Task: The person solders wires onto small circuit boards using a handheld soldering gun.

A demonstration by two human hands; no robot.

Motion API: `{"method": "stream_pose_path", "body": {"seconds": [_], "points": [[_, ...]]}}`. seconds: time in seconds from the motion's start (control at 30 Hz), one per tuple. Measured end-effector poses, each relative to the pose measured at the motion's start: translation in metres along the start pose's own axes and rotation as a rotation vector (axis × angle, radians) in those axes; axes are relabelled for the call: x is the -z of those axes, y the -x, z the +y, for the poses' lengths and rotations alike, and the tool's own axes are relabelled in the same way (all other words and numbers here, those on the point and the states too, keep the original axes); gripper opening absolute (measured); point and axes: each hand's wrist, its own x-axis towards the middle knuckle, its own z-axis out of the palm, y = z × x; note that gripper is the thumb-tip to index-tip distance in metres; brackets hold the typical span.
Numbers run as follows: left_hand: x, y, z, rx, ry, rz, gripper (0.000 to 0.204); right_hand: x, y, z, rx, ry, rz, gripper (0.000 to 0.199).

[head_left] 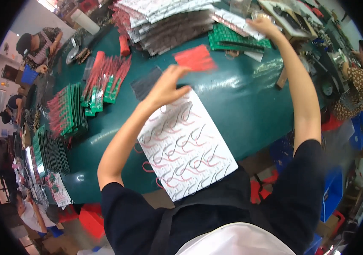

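Observation:
My left hand point(168, 87) is over the green table with its thumb and fingers apart, holding nothing I can see. Its fingertips are close to a flat red piece point(196, 58), which is blurred. Under its wrist lies a white sheet point(190, 146) with rows of red and black wires, slanting over the table edge toward my body. A black flat piece point(145, 83) rests just left of this hand. Farther off to the right, my right hand point(264, 28) reaches with fingers extended over a white printed strip point(239, 24) on a stack of green circuit boards point(236, 39).
A tall stack of wired white sheets point(168, 25) stands at the back. To the left are green boards with red wires point(67, 110), more boards point(100, 87) and a row of upright boards point(49, 148). Other people work around; blue bins point(332, 193) stand at the right.

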Motion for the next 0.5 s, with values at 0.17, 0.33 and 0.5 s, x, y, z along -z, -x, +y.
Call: {"method": "stream_pose_path", "body": {"seconds": [0.17, 0.33, 0.5], "points": [[0.009, 0.073, 0.056, -0.192, -0.256, -0.067, 0.047, 0.014, 0.014, 0.002, 0.414, 0.159, 0.307, 0.024], [-0.042, 0.137, 0.072, -0.222, -0.473, -0.446, 0.059, 0.044, 0.175, 0.029, 0.194, 0.091, 0.526, 0.031], [-0.066, 0.125, 0.068, -0.221, -0.429, -0.374, 0.059, 0.009, 0.289, 0.084, -0.519, 0.63, 0.55, 0.048]]}}
